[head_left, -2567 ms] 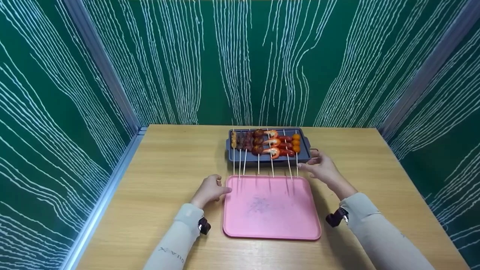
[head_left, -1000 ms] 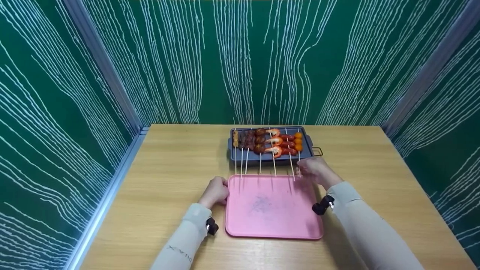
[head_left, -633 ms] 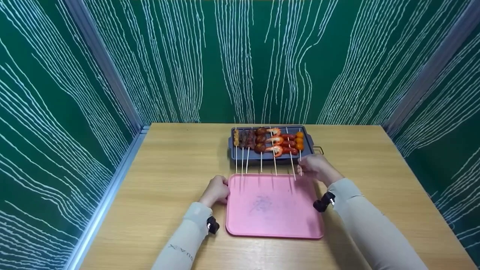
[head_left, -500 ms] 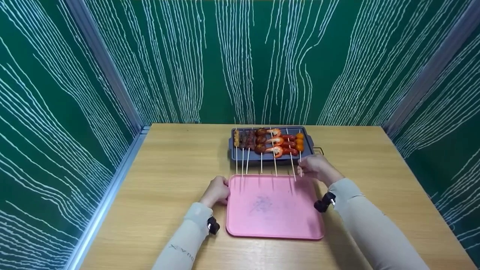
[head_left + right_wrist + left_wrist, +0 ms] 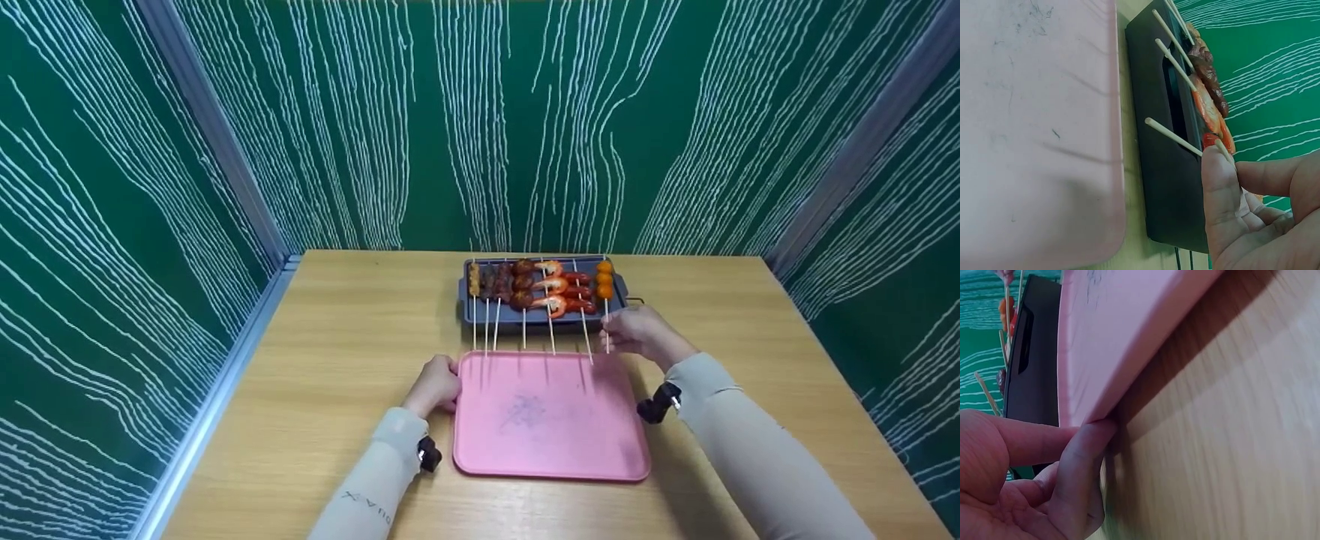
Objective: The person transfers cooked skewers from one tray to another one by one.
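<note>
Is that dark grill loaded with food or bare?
Loaded: skewers lie side by side on the grill, sticks overhanging its near edge; the right hand pinches the rightmost stick.

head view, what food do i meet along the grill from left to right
Yellow chunks, dark meat, reddish-brown meat, brown balls, shrimp, red sausages, orange balls.

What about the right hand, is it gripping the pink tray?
No, the right wrist view shows the right hand pinching a skewer stick, apart from the pink tray.
</note>
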{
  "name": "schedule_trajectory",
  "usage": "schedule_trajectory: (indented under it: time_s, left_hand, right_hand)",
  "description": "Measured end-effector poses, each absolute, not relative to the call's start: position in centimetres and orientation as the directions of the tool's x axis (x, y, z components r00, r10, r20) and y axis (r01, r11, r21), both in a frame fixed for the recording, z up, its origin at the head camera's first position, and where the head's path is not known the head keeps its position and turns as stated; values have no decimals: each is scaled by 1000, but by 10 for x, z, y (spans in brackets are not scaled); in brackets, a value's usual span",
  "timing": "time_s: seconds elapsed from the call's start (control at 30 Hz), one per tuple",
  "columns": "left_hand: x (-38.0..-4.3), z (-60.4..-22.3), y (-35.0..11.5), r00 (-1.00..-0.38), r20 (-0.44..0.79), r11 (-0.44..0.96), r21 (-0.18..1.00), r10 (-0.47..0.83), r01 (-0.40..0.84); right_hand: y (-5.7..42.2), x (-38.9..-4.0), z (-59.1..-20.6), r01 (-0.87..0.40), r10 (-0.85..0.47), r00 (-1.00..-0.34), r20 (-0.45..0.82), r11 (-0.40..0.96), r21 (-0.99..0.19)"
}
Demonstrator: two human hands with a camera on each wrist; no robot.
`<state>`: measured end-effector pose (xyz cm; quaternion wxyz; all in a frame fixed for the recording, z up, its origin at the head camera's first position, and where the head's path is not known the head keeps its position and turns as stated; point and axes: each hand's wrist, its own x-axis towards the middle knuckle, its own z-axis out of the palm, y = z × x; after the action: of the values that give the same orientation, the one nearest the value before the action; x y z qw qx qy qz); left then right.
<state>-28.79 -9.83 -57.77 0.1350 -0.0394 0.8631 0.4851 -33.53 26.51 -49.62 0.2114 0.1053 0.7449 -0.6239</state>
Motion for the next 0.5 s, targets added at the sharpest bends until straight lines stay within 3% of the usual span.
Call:
schedule_trajectory:
  time_s: [0.5]
  left_hand:
    - [-289,-578,-98,-964,-253,527,831,75,-178]
  right_hand:
    - [274,-323,-476,402,-129,-890,-437,227,-887]
